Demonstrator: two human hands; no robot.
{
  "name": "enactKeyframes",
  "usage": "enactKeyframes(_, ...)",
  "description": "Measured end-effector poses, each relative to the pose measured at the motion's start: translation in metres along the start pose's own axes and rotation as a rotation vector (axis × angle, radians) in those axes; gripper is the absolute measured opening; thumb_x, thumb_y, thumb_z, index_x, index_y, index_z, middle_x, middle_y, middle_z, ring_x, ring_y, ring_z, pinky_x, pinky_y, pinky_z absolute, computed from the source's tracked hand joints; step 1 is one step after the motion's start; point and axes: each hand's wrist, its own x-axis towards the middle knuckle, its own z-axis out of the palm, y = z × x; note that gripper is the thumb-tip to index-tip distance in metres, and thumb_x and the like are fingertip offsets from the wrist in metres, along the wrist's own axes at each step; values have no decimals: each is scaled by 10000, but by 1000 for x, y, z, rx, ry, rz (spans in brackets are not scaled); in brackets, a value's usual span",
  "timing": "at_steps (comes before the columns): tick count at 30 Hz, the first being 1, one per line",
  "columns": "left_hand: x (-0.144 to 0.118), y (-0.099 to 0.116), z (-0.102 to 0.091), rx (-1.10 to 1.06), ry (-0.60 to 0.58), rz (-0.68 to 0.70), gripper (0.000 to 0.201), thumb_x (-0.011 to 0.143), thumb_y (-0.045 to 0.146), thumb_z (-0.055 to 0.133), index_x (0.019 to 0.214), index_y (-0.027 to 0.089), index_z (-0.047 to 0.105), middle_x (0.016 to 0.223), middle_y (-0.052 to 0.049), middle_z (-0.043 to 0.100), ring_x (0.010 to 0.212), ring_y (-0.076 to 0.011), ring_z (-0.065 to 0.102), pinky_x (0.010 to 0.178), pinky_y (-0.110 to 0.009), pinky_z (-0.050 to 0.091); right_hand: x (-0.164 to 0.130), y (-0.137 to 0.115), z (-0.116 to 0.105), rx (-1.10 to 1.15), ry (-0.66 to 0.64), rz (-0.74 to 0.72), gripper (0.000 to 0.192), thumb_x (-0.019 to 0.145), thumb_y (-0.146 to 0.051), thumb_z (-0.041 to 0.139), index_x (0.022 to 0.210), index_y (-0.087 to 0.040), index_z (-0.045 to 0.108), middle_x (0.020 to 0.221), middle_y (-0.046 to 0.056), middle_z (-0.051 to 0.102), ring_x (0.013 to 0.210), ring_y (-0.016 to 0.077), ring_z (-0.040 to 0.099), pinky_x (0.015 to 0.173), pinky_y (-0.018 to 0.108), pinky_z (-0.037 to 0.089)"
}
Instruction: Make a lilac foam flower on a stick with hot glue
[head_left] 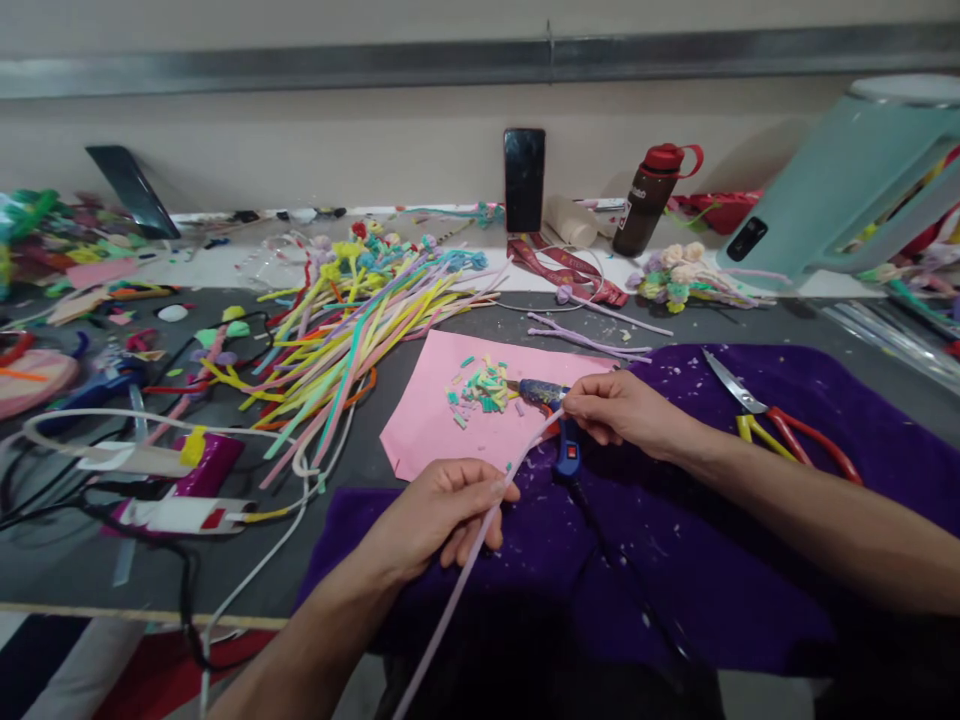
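My left hand point(442, 515) pinches a long pale lilac pipe cleaner point(459, 585) that runs from the lower edge of view up to my right hand point(619, 408), which grips its upper end. Just behind my right hand a blue glue gun point(556, 420) lies over the edge of a pink paper sheet point(435, 435). A small heap of cut green, yellow and pink bits point(480, 388) sits on that sheet. Both hands hover over a purple cloth point(750, 540).
A big bundle of coloured pipe cleaners point(349, 340) lies to the left. Scissors with red and yellow handles point(772, 420) rest on the cloth at right. A phone point(524, 180), a bottle point(646, 200) and a teal jug point(840, 180) stand at the back; cables point(187, 560) trail front left.
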Motion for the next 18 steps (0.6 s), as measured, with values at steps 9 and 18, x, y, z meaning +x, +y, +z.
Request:
enactKeyframes(9, 7, 18, 19, 149, 121, 30, 267, 700, 399, 640, 748, 139, 601, 534, -2, 618, 277, -22, 357, 282, -129, 216, -16, -19, 25, -203, -182, -258, 155, 810, -239, 501, 737, -147, 600, 555, -58, 490, 459, 47, 452, 438, 146, 335)
enactKeyframes(18, 9, 10, -4, 56, 327, 143, 252, 666, 381, 666, 582, 166, 568, 499, 25, 527, 373, -53, 412, 335, -149, 325, -97, 10, -34, -585, 326, -303, 147, 850, -237, 484, 899, -186, 614, 841, 11, 635, 755, 120, 581, 702, 225, 432)
